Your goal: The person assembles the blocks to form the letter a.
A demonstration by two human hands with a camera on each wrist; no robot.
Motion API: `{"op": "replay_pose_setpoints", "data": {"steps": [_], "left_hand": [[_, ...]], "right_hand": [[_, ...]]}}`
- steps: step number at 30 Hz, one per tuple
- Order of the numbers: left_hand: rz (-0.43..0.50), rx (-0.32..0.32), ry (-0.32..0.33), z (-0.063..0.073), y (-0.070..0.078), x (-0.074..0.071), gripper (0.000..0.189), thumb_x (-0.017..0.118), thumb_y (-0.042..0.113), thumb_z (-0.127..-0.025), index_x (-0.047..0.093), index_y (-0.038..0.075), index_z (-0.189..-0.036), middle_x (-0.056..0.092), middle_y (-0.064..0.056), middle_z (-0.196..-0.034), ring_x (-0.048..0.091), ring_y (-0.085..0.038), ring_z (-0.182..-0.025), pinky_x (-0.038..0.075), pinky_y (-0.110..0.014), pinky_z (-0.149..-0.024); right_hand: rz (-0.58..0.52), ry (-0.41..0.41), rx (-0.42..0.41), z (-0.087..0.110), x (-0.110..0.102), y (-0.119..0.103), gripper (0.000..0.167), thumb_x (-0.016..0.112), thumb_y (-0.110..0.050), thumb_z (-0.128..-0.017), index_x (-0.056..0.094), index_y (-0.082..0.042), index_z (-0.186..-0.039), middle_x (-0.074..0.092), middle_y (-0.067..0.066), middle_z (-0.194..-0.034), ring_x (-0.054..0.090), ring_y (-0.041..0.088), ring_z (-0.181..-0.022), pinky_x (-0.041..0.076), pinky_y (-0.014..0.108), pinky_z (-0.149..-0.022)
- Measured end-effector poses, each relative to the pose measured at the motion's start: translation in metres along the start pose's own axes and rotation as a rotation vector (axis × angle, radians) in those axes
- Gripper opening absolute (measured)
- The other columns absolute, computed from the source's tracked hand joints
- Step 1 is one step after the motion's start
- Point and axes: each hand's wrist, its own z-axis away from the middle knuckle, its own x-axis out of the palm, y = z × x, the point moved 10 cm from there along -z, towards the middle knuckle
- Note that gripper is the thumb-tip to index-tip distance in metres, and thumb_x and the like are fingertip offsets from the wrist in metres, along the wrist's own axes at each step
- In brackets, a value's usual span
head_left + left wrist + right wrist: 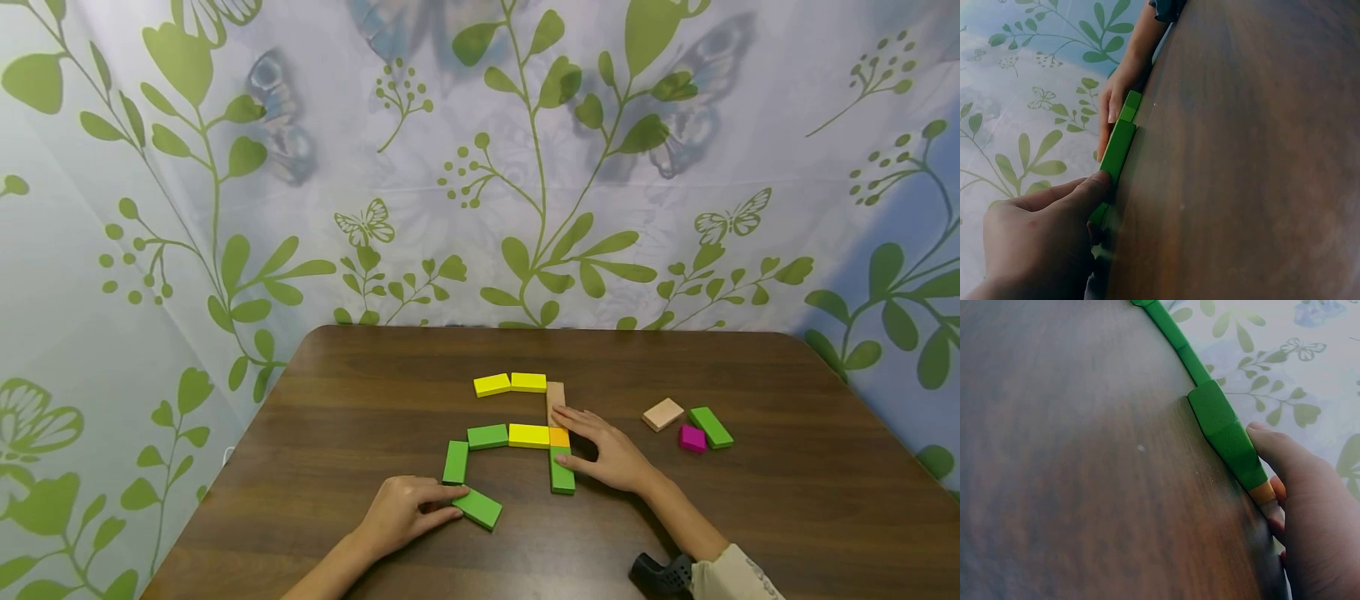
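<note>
My left hand [401, 512] pinches the left end of a slanted green block [482, 510] between thumb and fingers. In the left wrist view that green block [1120, 147] lies flat on the table. My right hand [613, 457] rests with extended fingers on the plain wooden block [555, 398], its thumb on the right-hand green block [562, 477]. Between those two sits a small orange block [558, 437]. A yellow block [528, 436], a green block [488, 437] and another green block [455, 462] continue the curved row toward my left hand.
Two yellow blocks, one of them the left yellow block [492, 385], extend from the wooden block's far end. Off to the right lie a loose wooden block [663, 414], a magenta block [692, 439] and a green block [712, 427]. A patterned cloth [420, 192] hangs behind the brown table [360, 417].
</note>
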Motion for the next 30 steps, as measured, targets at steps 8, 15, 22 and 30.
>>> {"op": "replay_pose_setpoints", "data": {"steps": [8, 15, 22, 30], "left_hand": [[-0.025, 0.014, 0.002, -0.001, 0.002, -0.001, 0.03, 0.076, 0.026, -0.076, 0.072, 0.018, -0.105, 0.051, 0.018, -0.061, 0.039, 0.009, -0.053, 0.032, -0.005, -0.052], [0.004, -0.096, 0.118, -0.006, -0.019, -0.019, 0.025, 0.071, 0.023, -0.082, 0.07, 0.01, -0.104, 0.049, 0.014, -0.065, 0.042, 0.001, -0.054, 0.035, -0.009, -0.049], [0.137, -0.231, -0.004, -0.012, -0.061, -0.014, 0.044, 0.067, 0.021, -0.086, 0.056, 0.009, -0.127, 0.061, -0.003, -0.115, 0.056, -0.019, -0.105, 0.047, -0.04, -0.085], [0.14, -0.272, -0.195, -0.006, -0.076, 0.007, 0.063, 0.07, 0.04, -0.081, 0.051, 0.01, -0.133, 0.053, 0.005, -0.129, 0.047, -0.016, -0.12, 0.041, -0.046, -0.093]], "right_hand": [[0.001, -0.002, 0.012, 0.001, 0.0, 0.001, 0.067, 0.062, -0.05, -0.083, 0.042, -0.021, -0.14, 0.035, -0.004, -0.146, 0.031, 0.031, -0.132, 0.024, 0.055, -0.103], [0.0, 0.001, -0.011, 0.0, 0.0, -0.002, 0.067, 0.063, -0.048, -0.083, 0.043, -0.018, -0.14, 0.035, -0.002, -0.146, 0.032, 0.031, -0.131, 0.024, 0.053, -0.104], [0.006, 0.006, -0.03, 0.0, -0.002, -0.005, 0.067, 0.064, -0.046, -0.083, 0.043, -0.016, -0.14, 0.037, 0.001, -0.145, 0.034, 0.032, -0.13, 0.024, 0.054, -0.104], [0.001, -0.001, -0.012, 0.0, -0.001, -0.004, 0.067, 0.063, -0.048, -0.084, 0.043, -0.017, -0.14, 0.035, -0.001, -0.145, 0.033, 0.031, -0.131, 0.023, 0.052, -0.105]]}}
